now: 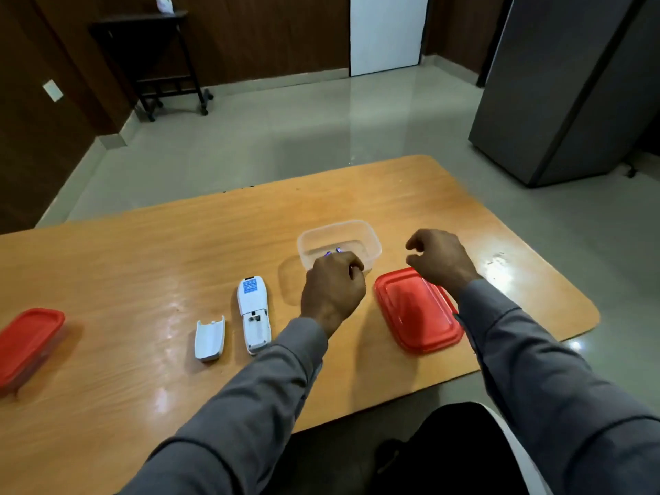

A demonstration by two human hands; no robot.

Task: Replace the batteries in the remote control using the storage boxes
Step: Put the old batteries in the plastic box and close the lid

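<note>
A white remote control point(253, 316) lies face down on the wooden table point(143, 259), its battery bay uncovered. The detached white battery cover point(210, 339) rests just left of it. A clear open storage box point(339, 244) stands right of the remote, and its red lid point(418, 310) lies on the table in front of it. My left hand point(334, 291) hangs over the box's near edge, closed on small purple-tipped batteries point(333, 251). To the right of the box, above the lid's far corner, my right hand point(441, 259) hovers with curled fingers and holds nothing.
A second storage box with a red lid on it point(26, 344) sits at the table's left edge. Beyond the table are a grey floor, a dark wheeled stand point(157, 62), a white door and a grey cabinet point(571, 83). My dark lap shows under the near edge.
</note>
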